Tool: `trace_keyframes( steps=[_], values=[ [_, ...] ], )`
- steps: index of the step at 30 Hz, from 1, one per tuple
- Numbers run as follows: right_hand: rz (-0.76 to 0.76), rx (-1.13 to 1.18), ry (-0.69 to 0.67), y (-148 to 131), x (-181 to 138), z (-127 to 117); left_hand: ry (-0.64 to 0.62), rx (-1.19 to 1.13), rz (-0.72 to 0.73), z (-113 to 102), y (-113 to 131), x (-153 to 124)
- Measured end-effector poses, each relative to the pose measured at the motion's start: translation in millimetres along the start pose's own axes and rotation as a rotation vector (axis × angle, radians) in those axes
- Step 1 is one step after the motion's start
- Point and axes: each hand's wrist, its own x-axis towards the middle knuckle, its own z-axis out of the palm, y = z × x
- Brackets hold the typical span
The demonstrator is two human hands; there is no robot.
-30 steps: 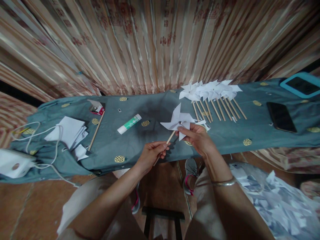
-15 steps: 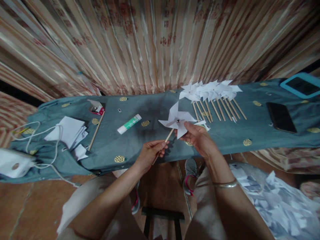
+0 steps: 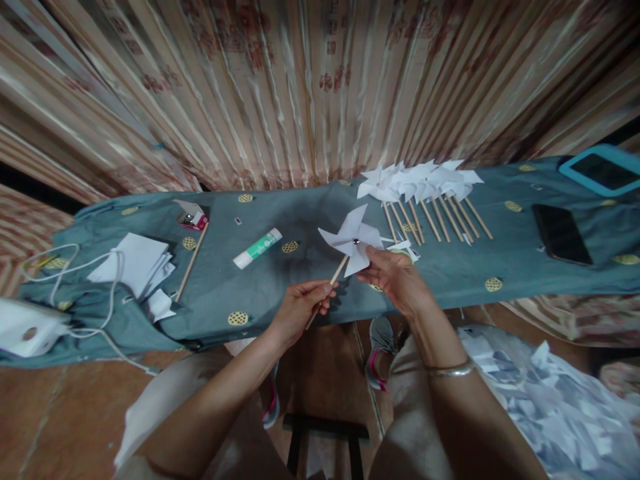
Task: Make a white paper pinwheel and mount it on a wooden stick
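Note:
A white paper pinwheel (image 3: 353,233) with a shiny pin at its centre is held over the near edge of the table. My left hand (image 3: 303,305) is closed round its wooden stick (image 3: 340,268). Thumb and fingers of my right hand (image 3: 395,275) pinch the pinwheel's right-hand blade, partly hiding it. Behind, finished-looking pinwheels (image 3: 425,180) lie overlapping in a row, sticks toward me. A green and white glue stick (image 3: 259,248) rests left of the held pinwheel.
On the cloth-covered table (image 3: 310,283) are stacked paper sheets (image 3: 133,260), a loose stick (image 3: 192,263), a small red box (image 3: 194,219), a white cable (image 3: 114,280), a phone (image 3: 561,233) and a blue-framed device (image 3: 603,170). A bag of white paper pieces (image 3: 560,400) sits at lower right.
The pinwheel's paper head has turned a little clockwise on its pin. Both hands stay almost in place, the right one slightly further left.

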Motion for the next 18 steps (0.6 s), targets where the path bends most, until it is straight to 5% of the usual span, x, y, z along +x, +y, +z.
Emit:
trace_keyframes(
  steps=[18],
  values=[
    [0.040,-0.013,0.002,3.5,-1.5,9.4,-0.018,-0.003,-0.002,4.7,-4.2,2.6]
  ],
)
